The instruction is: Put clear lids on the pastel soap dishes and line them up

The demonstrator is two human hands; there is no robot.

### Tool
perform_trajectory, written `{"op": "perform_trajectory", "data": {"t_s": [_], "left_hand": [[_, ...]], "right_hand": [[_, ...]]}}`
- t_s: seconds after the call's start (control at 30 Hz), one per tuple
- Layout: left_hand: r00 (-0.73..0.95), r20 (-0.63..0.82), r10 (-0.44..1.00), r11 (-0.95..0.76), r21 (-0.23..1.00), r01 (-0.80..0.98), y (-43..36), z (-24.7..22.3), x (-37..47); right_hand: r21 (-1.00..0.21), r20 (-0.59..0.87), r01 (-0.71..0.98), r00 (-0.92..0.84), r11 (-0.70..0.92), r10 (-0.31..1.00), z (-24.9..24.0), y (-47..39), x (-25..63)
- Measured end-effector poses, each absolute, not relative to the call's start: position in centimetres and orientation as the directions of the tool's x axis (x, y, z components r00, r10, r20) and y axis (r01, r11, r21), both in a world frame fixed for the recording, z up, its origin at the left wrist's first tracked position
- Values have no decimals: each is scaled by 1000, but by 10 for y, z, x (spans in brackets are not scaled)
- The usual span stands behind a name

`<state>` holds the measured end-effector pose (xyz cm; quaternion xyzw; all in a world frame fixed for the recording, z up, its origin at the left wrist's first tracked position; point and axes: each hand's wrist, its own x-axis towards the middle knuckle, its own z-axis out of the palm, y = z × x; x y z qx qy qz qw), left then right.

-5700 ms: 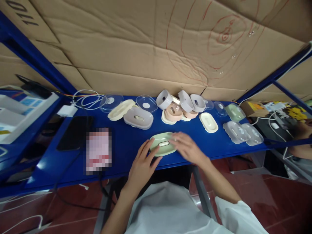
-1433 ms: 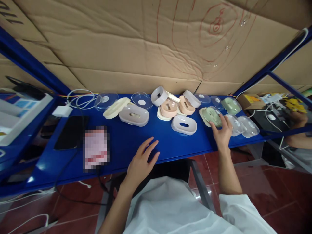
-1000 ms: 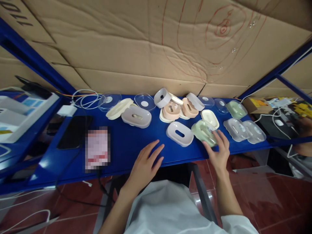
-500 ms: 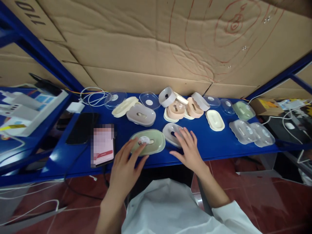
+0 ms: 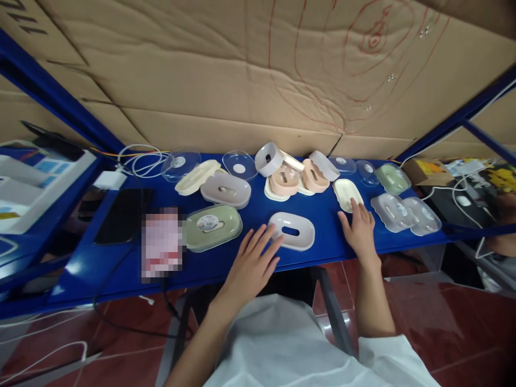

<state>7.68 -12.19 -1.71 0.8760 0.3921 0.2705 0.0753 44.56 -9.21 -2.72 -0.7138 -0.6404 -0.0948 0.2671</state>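
Observation:
My left hand [image 5: 255, 255], its fingers spread, rests at the left edge of a pale grey oval dish [image 5: 304, 236] with a dark slot in its bottom. The fingertips overlap its rim. My right hand [image 5: 359, 231] reaches to a cream oval tray [image 5: 346, 192], fingertips over its near edge and thumb apart; whether they touch is hard to tell. Left of my left hand sits a green oval dish [image 5: 228, 228] under a clear lid with a round sticker.
Behind lie a greyish dish [image 5: 237, 192], peach dishes [image 5: 285, 184], and clear lids [image 5: 241, 161]. Clear-lidded pieces [image 5: 421, 215] and a green dish [image 5: 393, 177] stand right. A black phone [image 5: 121, 215] and blurred-out screen [image 5: 161, 242] lie left on the blue table [image 5: 258, 207].
The green dish has moved left, away from my left hand. The pale grey dish now sits in front of me, turned level. My right hand has left it and moved right to the cream tray.

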Motion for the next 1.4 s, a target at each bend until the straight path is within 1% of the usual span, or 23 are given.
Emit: {"op": "perform_trajectory", "data": {"t_s": [0.03,0.1,0.2,0.27,0.33,0.37,0.43,0.53,0.63,0.7,0.73,0.83,0.9,1.03,1.13,1.23,1.3,1.4], "left_hand": [[555,400,730,-681,351,643,-120,-19,80],[517,415,748,-659,379,649,-117,-22,81],[399,504,766,-626,443,642,-118,-24,72],[316,560,766,-611,481,628,-120,-23,68],[250,585,771,-590,508,628,-121,-22,68],[232,589,774,-580,515,631,-121,-22,70],[221,586,780,-569,517,639,-119,-23,73],[262,566,782,-578,502,643,-115,-25,78],[307,547,779,-595,489,637,-110,-25,80],[321,548,773,-607,489,627,-107,-22,82],[326,547,771,-611,492,619,-105,-21,83],[356,528,771,-622,502,601,-97,-17,88],[397,502,768,-632,490,601,-93,-16,92],[462,449,765,-641,452,621,-92,-21,95],[465,437,770,-632,424,649,-98,-24,91],[452,438,777,-621,416,664,-104,-24,84],[437,443,782,-614,429,663,-107,-24,78],[399,458,794,-597,468,652,-110,-24,72]], "right_hand": [[-251,458,967,160,-46,875,-31,-93,451],[-280,434,960,113,15,894,-35,-104,452],[-373,434,912,10,169,901,-35,-128,430],[-437,388,853,-107,285,915,-32,-140,408],[-504,346,782,-207,368,915,-29,-145,387],[-528,344,756,-226,386,912,-28,-145,379],[-545,365,743,-206,388,908,-26,-141,366],[-515,360,768,-208,379,910,-23,-133,356],[-461,323,763,-331,453,887,-19,-127,351],[-442,355,730,-391,521,849,-17,-125,349],[-443,387,714,-393,542,834,-17,-124,349],[-460,452,708,-333,536,828,-16,-124,351],[-450,435,735,-315,507,843,-17,-126,354],[-384,400,772,-355,506,845,-23,-131,359],[-343,389,764,-415,547,823,-25,-132,363],[-321,361,752,-464,575,809,-15,-119,369],[-313,386,769,-433,558,814,-3,-97,371],[-289,469,825,-321,486,823,17,-47,361]]}}
